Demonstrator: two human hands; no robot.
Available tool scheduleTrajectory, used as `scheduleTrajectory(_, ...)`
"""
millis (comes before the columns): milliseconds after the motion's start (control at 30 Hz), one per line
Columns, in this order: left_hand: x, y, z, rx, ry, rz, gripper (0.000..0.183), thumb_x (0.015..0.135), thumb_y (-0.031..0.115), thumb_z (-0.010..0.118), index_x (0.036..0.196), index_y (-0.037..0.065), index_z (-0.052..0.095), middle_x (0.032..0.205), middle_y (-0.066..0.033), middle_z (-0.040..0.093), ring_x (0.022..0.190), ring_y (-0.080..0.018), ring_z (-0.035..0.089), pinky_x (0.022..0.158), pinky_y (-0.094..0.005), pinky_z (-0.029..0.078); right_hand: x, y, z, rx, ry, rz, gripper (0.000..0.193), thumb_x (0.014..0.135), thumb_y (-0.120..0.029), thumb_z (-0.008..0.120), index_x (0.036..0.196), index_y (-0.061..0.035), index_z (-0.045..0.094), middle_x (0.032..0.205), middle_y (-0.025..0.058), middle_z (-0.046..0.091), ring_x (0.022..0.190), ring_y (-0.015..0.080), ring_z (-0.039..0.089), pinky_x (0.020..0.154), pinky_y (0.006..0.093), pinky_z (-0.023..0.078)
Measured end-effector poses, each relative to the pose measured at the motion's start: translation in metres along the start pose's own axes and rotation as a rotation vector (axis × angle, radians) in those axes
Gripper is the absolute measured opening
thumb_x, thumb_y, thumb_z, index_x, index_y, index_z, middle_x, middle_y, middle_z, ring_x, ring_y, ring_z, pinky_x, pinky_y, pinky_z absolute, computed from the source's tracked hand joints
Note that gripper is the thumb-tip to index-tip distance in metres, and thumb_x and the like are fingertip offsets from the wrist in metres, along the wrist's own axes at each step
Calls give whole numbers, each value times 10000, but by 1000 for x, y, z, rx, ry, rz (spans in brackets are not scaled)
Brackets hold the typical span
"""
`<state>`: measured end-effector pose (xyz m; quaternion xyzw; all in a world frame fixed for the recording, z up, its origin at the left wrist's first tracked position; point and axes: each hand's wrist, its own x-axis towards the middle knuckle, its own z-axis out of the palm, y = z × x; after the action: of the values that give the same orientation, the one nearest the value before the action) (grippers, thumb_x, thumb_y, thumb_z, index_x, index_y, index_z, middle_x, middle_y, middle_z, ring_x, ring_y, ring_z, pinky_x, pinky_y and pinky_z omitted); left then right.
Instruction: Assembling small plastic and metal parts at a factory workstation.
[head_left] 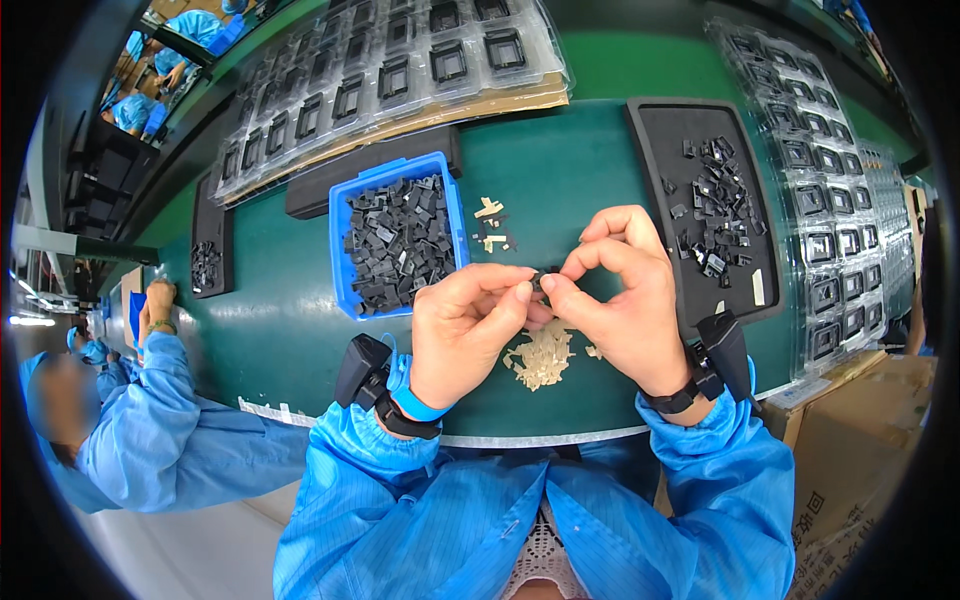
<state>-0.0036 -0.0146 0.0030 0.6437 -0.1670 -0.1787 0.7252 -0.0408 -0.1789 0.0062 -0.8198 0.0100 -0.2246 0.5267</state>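
Observation:
Between my fingertips is a small black plastic part, mostly covered by the fingers. My left hand pinches it from the left with thumb and forefinger. From the right, thumb and forefinger of my right hand close on the same part. Just below my hands lies a heap of small cream-coloured strips on the green table. A blue bin full of small black parts stands left of my hands. To the right, a black tray holds scattered black parts and a few pale strips.
Clear plastic trays with black frames are stacked at the back left; more such trays stand at the right. A few cream strips lie beyond my hands. A smaller black tray sits near a co-worker's hand. A cardboard box stands at lower right.

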Motion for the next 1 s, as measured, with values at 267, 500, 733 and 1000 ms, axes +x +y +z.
scheduleTrajectory(267,1,2,-2,-34,-15,-21,133,890,2,550,1012,-42,584,852,-118,656,770,-166,664,696,-278,559,-1,2,1,304,-47,208,95,705,-72,716,746,-10,656,899,75,504,818,163,549,699,270,465)
scheduleTrajectory(500,1,3,-2,-67,-27,-43,135,889,5,552,1012,-39,587,842,-111,656,769,-163,664,690,-275,559,-2,5,0,352,-66,195,80,714,-56,700,761,-11,653,894,65,502,818,149,548,709,262,473)
scheduleTrajectory(733,-1,3,3,110,7,38,136,881,0,559,999,-48,608,871,-121,664,806,-174,668,691,-267,563,0,4,2,117,-17,31,120,663,-65,723,695,-20,618,854,62,497,771,179,531,646,285,436)
scheduleTrajectory(1000,0,2,2,89,-9,-11,145,874,-11,560,1002,-63,607,888,-142,666,830,-196,668,719,-284,569,2,0,-2,-6,-42,-3,141,653,-89,738,669,-16,619,844,75,500,767,189,532,640,289,438)
